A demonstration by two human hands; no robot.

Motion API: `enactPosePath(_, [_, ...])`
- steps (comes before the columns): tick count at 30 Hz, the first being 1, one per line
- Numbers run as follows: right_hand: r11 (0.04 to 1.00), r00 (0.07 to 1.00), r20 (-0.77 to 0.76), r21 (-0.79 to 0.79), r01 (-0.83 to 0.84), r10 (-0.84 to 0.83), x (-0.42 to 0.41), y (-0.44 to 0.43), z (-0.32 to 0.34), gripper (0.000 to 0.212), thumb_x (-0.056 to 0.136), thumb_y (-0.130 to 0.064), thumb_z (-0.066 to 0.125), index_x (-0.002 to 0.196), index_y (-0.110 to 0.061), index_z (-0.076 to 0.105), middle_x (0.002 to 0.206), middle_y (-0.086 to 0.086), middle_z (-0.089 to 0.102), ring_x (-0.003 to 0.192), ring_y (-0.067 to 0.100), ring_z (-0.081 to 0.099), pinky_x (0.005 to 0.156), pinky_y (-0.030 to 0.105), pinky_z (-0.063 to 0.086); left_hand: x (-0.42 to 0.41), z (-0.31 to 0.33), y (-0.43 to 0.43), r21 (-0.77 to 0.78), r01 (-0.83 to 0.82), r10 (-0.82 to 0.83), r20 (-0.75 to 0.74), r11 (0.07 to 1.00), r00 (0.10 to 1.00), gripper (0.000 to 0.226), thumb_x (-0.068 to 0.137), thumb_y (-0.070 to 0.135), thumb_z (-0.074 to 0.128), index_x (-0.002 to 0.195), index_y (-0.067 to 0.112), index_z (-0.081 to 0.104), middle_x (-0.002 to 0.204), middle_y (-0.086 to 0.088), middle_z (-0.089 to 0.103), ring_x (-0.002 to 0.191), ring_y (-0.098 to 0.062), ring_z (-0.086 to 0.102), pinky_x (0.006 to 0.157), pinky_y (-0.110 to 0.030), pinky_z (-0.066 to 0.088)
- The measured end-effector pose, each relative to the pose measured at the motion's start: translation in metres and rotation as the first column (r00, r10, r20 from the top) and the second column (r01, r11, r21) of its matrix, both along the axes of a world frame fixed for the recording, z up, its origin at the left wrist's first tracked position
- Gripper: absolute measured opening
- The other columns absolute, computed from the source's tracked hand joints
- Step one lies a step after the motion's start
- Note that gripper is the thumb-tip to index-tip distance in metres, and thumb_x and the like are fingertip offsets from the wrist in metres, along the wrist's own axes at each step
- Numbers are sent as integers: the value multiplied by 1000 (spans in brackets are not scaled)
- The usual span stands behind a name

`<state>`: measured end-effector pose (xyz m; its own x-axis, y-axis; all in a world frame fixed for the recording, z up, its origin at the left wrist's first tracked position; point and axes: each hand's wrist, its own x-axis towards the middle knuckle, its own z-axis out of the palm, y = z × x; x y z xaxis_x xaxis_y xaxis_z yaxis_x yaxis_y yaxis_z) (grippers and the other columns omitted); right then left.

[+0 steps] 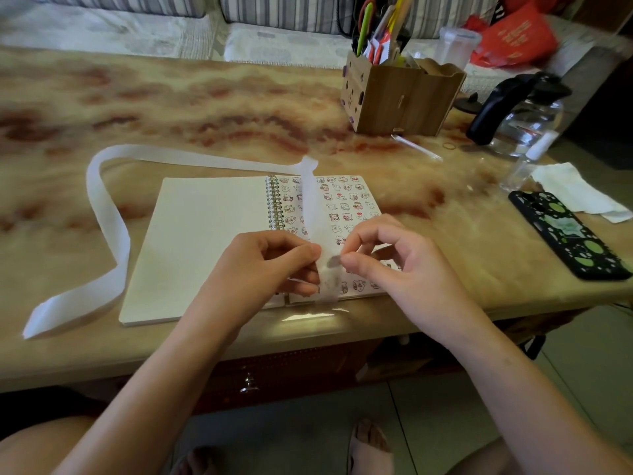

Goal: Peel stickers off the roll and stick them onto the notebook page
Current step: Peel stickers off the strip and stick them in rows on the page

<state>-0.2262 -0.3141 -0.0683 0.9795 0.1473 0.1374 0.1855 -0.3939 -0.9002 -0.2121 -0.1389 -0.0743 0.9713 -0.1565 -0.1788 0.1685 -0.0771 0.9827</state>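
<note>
A spiral notebook (205, 234) lies open near the table's front edge. Its left page is blank; its right page (352, 204) carries several small cartoon stickers. A long white sticker strip (109, 214) loops over the table to the left, then rises over the right page and comes down to my hands. My left hand (270, 265) holds the strip between thumb and curled fingers. Just right of it, my right hand (383, 255) pinches a small sticker (333, 261) at the strip's edge with thumb and forefinger.
A wooden organizer (400, 94) with pens and scissors stands at the back right. Right of it are a glass kettle (527, 121), a small clear bottle (524, 166), a tissue (575, 190) and a black phone (568, 234). A sofa lies beyond the table.
</note>
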Motion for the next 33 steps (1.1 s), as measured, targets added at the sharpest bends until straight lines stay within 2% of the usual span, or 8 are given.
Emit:
enactPosePath(3, [998,994,-101,24,50,-47,3,-13,5,1,81,-22,71,81,-22,69,83,-7,67,73,5,57,70,23,50,1,-1,1,22,-18,18,15,1000,1000,10,85,12,65,83,4,72,73,-12,73,64,-18,69,61,-22,58])
enactPosePath(7, [990,957,-254,-46,131,-138,10,-41,13,4,81,-14,70,85,-14,70,70,-5,70,55,-1,58,53,13,48,1,-2,0,38,-29,28,24,999,999,10,85,11,65,82,4,71,71,-11,73,61,-16,68,58,-20,57])
enactPosePath(11, [976,924,-319,-107,189,-213,12,-59,16,3,82,-10,69,84,-8,70,67,-4,70,45,-2,53,45,13,41,2,-3,-1,47,-34,32,29,998,999,10,85,11,65,81,3,71,71,-12,73,59,-15,68,59,-21,58])
enactPosePath(16, [968,902,-367,-182,172,-229,14,-67,11,4,79,-13,73,82,-10,72,65,-4,71,50,-2,55,49,19,40,2,-3,-1,64,-26,24,35,998,999,10,85,13,65,83,5,71,71,-7,74,61,-13,69,58,-18,55])
enactPosePath(21, [964,882,-406,-205,169,-241,15,-70,7,6,78,-13,73,82,-8,72,61,-3,69,48,1,52,49,18,37,2,-3,-2,86,-26,21,50,996,999,9,86,13,65,84,6,71,73,-2,75,63,-8,70,52,-12,50])
enactPosePath(26, [966,878,-420,-210,152,-229,15,-69,5,7,81,-10,71,85,-5,70,55,-7,67,42,-3,50,43,13,36,1,-4,-3,108,-28,21,67,994,998,9,86,14,64,85,7,70,73,-1,75,66,-8,71,51,-12,49])
enactPosePath(33, [963,876,-422,-224,148,-233,16,-69,4,9,80,-13,73,86,-7,72,59,-5,68,47,0,51,49,19,37,0,-6,-5,180,-40,19,117,983,993,9,87,17,64,85,9,69,75,0,75,68,-9,71,53,-14,52])
